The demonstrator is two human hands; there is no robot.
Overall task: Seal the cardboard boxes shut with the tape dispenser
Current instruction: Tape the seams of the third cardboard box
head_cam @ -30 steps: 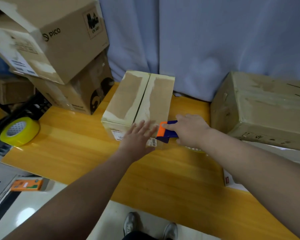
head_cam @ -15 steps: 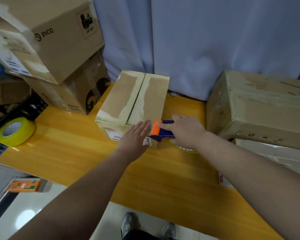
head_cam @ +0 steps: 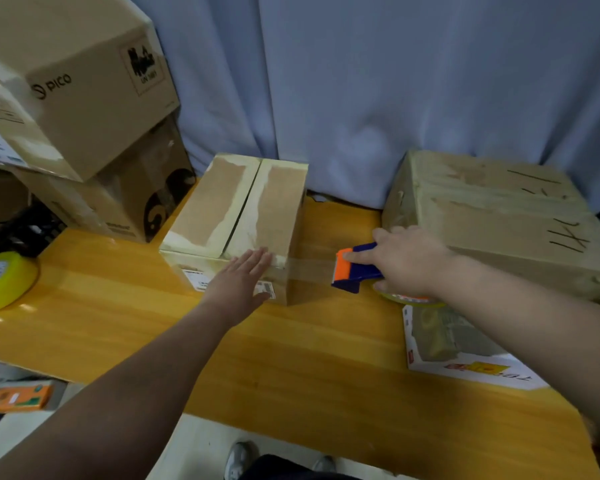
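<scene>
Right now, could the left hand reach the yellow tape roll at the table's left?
Probably yes: only bare table lies between the left hand and the yellow tape roll, though that hand is pressing flat on the small box.

A yellow tape roll [head_cam: 11, 292] is seen at the left edge of the orange-wood table [head_cam: 291, 358], a grey-blue curtain [head_cam: 361, 81] is hung behind, and a white printed package [head_cam: 447, 341] is laid at lower right.

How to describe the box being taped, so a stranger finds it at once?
On the orange table, look at the middle, before the blue curtain. The small box there has the left hand flat on it; only from it runs clear tape to the blue-orange dispenser.
</scene>
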